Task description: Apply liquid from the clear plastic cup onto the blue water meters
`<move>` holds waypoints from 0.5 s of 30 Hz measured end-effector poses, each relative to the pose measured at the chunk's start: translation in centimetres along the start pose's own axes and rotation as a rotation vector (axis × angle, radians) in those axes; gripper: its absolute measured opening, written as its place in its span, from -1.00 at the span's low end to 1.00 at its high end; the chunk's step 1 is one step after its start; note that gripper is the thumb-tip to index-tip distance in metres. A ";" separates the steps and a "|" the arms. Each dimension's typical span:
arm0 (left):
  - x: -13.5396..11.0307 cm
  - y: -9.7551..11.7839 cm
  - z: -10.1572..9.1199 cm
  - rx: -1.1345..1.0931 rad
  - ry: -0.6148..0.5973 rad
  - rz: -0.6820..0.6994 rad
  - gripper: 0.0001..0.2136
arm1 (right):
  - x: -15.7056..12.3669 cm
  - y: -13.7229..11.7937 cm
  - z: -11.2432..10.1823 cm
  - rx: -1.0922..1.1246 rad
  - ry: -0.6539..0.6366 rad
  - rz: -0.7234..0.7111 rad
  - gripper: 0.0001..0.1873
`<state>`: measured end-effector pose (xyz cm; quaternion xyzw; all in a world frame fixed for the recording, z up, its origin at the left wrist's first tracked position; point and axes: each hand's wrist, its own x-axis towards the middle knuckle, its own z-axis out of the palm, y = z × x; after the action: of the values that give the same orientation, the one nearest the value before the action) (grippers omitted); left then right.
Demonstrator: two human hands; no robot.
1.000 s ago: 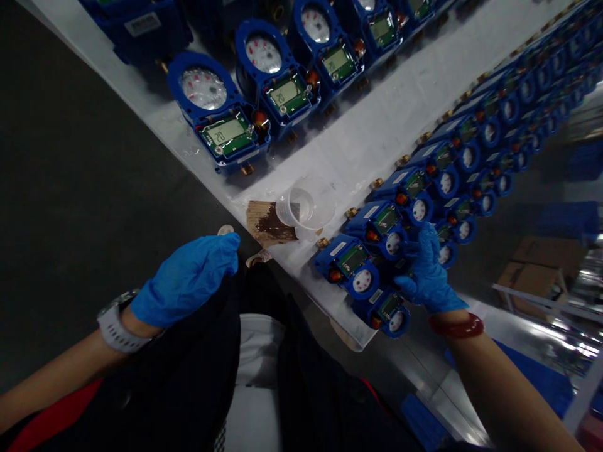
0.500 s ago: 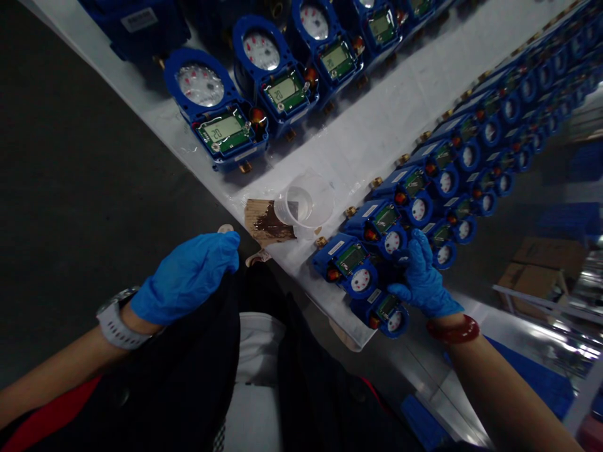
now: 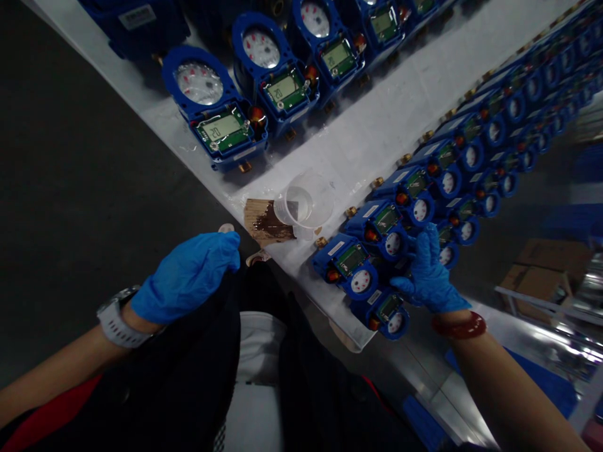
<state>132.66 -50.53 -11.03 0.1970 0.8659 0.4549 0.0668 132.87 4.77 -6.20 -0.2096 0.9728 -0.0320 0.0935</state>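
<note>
My left hand (image 3: 191,276), in a blue glove, hangs left of the table corner with its fingers curled together. Whatever they may hold is hidden. At the right, my right hand (image 3: 424,273), also gloved, is over the near end of the rows of blue water meters (image 3: 361,281), thumb and fingers apart. It partly covers a meter behind it; whether it touches one I cannot tell. Beside it are a meter with a white dial (image 3: 392,243) and, at the table's edge, another meter (image 3: 394,321). Their small green circuit boards are exposed.
A clear plastic cup (image 3: 308,201) stands by a piece of cardboard (image 3: 257,223) with a dark brown stain, near the table corner. Larger blue meters (image 3: 226,132) with lit displays line the far left side. Cardboard boxes (image 3: 541,276) sit on a rack at right.
My right hand has shifted slightly right, and its fingers are more spread. A dark round piece seen by its fingertips before is no longer visible there. My left hand stays in place.
</note>
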 end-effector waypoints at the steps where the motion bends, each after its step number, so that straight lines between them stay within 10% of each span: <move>1: 0.0 0.0 0.0 0.007 0.003 0.022 -0.70 | -0.1 0.0 0.1 -0.012 -0.002 -0.010 0.37; 15: -0.1 -0.2 0.2 0.037 0.033 0.070 -0.75 | -0.2 -1.7 0.1 0.091 0.043 0.037 0.38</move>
<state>132.76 -50.53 -11.26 0.2210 0.8678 0.4439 0.0332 133.75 3.31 -6.11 -0.1863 0.9758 -0.0789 0.0826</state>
